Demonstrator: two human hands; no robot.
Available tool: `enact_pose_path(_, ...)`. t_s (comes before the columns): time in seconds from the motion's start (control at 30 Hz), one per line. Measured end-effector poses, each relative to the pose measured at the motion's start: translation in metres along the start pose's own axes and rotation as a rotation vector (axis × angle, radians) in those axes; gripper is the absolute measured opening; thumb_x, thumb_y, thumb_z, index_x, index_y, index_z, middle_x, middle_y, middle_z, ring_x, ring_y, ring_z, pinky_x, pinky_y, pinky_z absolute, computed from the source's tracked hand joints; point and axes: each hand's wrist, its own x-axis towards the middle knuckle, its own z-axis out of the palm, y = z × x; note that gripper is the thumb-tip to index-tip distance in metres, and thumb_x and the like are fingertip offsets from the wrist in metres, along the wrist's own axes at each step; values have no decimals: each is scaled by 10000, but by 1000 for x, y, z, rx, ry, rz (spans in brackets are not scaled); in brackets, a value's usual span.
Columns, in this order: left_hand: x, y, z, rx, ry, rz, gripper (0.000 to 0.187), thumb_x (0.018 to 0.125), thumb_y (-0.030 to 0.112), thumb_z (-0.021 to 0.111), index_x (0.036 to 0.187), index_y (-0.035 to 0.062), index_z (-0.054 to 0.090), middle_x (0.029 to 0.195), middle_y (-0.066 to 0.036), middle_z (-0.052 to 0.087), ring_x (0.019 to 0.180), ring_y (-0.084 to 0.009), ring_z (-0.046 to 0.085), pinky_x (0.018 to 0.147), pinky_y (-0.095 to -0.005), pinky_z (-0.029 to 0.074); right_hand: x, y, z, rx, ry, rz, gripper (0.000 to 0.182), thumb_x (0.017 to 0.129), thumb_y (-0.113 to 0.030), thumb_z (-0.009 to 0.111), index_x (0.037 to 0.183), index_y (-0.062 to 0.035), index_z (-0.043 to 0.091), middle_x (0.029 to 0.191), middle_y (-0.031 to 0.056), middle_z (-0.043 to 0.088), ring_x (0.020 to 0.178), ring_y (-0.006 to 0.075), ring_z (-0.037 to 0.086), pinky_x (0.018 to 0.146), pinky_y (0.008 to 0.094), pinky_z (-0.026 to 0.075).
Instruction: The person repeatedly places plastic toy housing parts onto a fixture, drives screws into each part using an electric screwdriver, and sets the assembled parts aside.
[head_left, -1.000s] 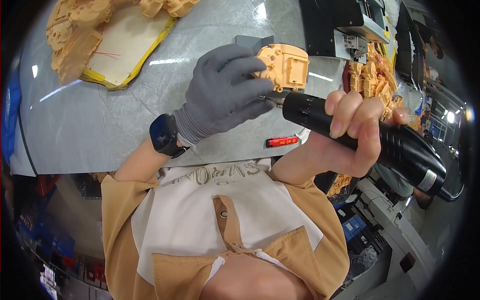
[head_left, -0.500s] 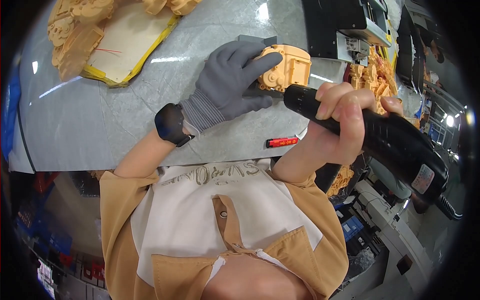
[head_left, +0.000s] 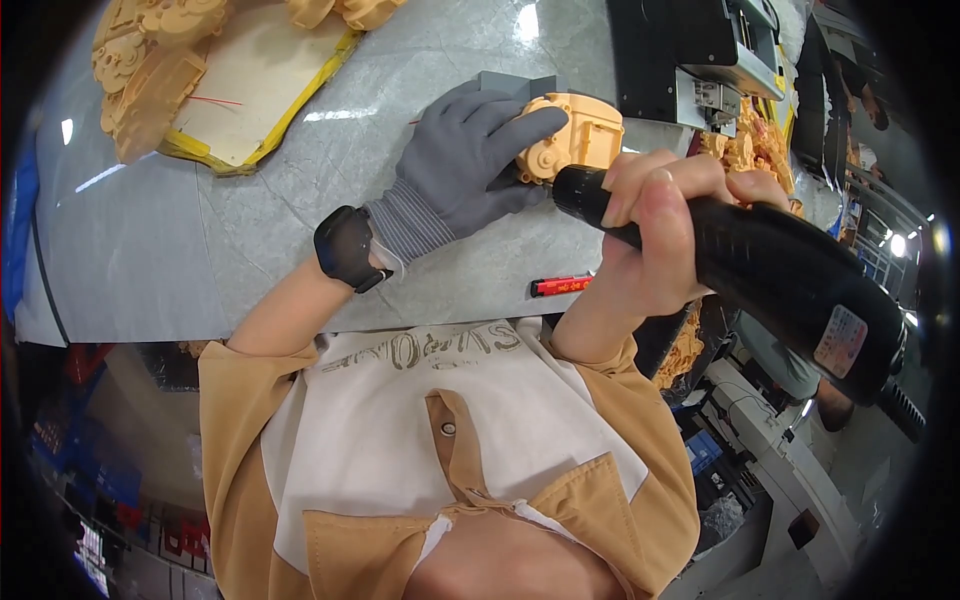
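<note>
My left hand (head_left: 465, 150), in a grey work glove, grips an orange plastic housing (head_left: 585, 130) by its left side. The housing rests at a grey block fixture (head_left: 515, 84) on the table. Bare fingers of my right hand (head_left: 665, 225) are wrapped round a black electric screwdriver (head_left: 790, 275). Its nose points left at the lower left corner of the housing, close to my gloved fingers. The bit's tip is too hidden to tell whether it touches.
A yellow-edged tray (head_left: 250, 90) with several orange parts lies at the upper left. On the table near me is a red marker-like item (head_left: 560, 286). Black equipment (head_left: 655, 60) stands at the upper right, with more orange parts (head_left: 755, 150) beside it.
My right hand has brought the screwdriver slightly left, its nose now nearer the housing's lower left corner. My left hand has barely shifted and keeps its grip.
</note>
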Motion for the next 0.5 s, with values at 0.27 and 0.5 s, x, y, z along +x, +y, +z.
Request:
enact_pose_path(0.27, 1, 1, 0, 0, -3, -44, 659, 624, 315, 730, 1211, 168, 471, 1071, -72, 527, 1055, -266, 483, 947, -412, 367, 3, 2, 0, 31, -8, 35, 444, 753, 64, 458, 1148, -48, 291, 594, 101, 482, 441, 183, 457, 507, 363, 439)
enact_pose_path(0.5, 1, 2, 0, -15, 9, -43, 681, 622, 319, 732, 1226, 169, 454, 1052, -70, 528, 1023, -266, 496, 952, -410, 360, 3, 4, -12, 24, -139, 6, 462, 750, 57, 502, 1148, -46, 291, 605, 88, 497, 467, 166, 467, 538, 337, 441)
